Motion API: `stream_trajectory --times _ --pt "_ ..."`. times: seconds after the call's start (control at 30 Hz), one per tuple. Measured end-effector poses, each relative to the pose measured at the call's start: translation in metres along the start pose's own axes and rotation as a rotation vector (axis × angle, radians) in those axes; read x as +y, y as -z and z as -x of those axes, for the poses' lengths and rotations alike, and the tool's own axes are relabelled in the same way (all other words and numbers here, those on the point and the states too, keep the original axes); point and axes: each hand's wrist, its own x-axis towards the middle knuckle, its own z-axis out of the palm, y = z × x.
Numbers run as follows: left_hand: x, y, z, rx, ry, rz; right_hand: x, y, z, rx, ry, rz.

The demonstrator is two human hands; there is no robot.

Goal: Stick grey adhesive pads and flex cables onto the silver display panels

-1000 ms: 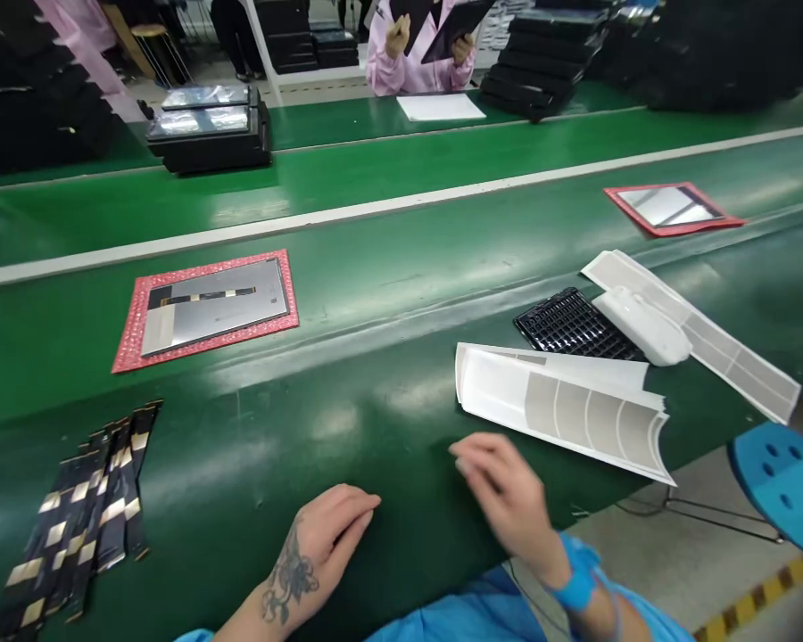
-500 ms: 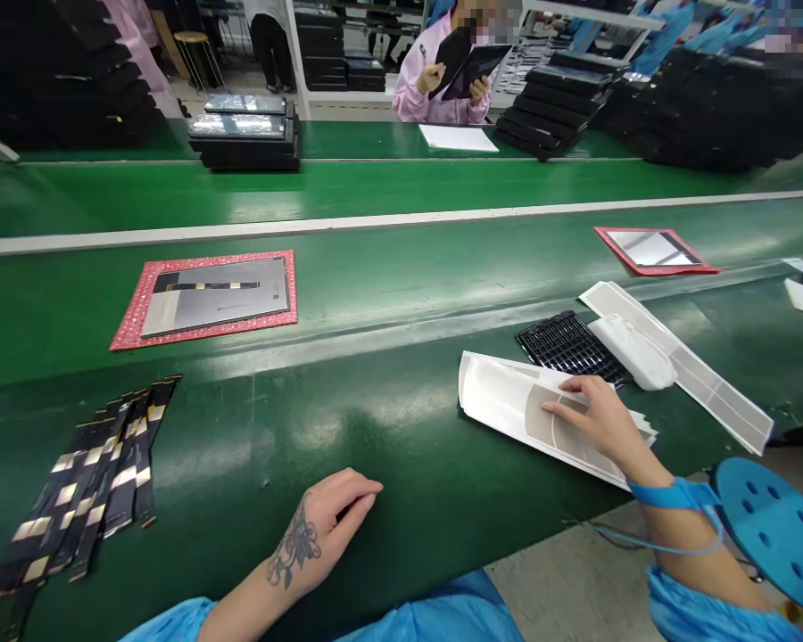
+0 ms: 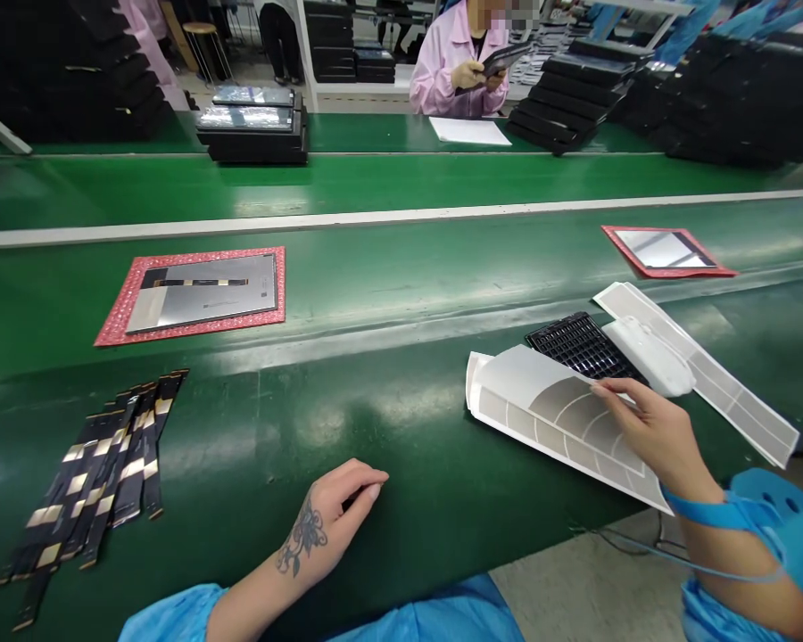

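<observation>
My right hand (image 3: 649, 428) lies on a curled white sheet with grey patches (image 3: 549, 415), its fingers pinching the sheet's upper edge. Beyond the sheet are a black ribbed tray (image 3: 579, 343), a white moulded piece (image 3: 649, 357) and a long flat white strip with grey patches (image 3: 706, 366). My left hand (image 3: 341, 508) rests on the green belt (image 3: 388, 473) with curled fingers, holding nothing. Left of it lies a fanned row of black flexible cables with gold bands (image 3: 100, 455). A grey display panel (image 3: 204, 292) sits on a red mat (image 3: 117, 325).
A second panel on a red mat (image 3: 666, 250) lies at the right. Across a white rail (image 3: 308, 217), a co-worker (image 3: 459, 76) handles a dark panel. Stacks of black panels (image 3: 254, 129) stand on the far belt. A blue perforated stool (image 3: 782, 517) sits beyond my right arm.
My right hand has moved from the sheet's middle to its upper edge, and the sheet has turned and curled further. My left hand has barely moved. The view has shifted slightly.
</observation>
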Motion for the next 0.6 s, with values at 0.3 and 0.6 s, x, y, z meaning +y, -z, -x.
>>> stream_trajectory --times 0.3,0.6 --pt "0.010 0.004 -0.015 0.062 0.183 0.616 -0.131 -0.006 -0.002 -0.048 0.401 -0.010" --pt "0.008 0.073 -0.021 0.016 0.298 -0.113 -0.203 -0.097 -0.002 -0.553 0.472 -0.400"
